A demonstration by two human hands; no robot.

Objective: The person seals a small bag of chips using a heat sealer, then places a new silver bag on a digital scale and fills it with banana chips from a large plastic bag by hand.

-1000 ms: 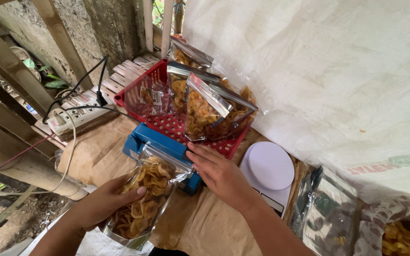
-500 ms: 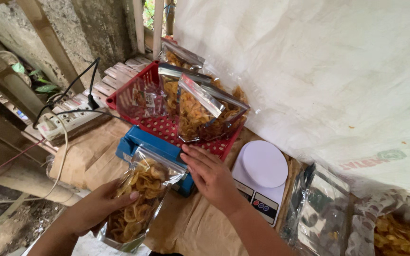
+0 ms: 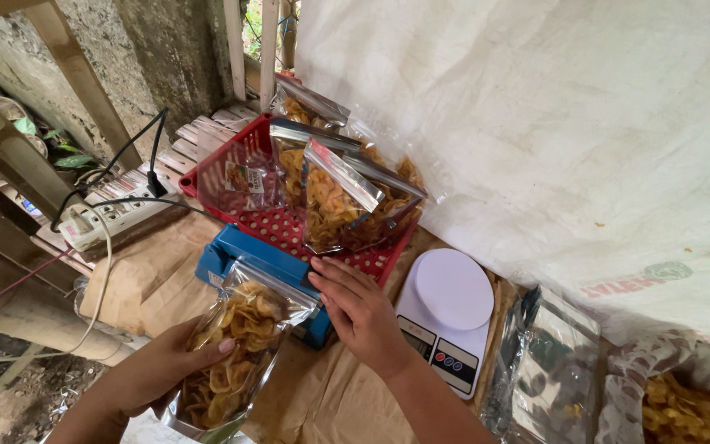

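head view: left hand [image 3: 154, 374] grips the bag of chips [image 3: 236, 349] from below, fingers closed around it. its long axis points up to the blue sealer [image 3: 260, 267], where right hand [image 3: 359, 312] presses, fingers flat.

Paper-covered table [image 3: 158, 279]: sealer [image 3: 240, 255], scale [image 3: 449, 316], basket [image 3: 289, 234].

We see soft, even daylight; shadows stay faint; focus is sharp; wide-angle stretch bends the edges slightly.
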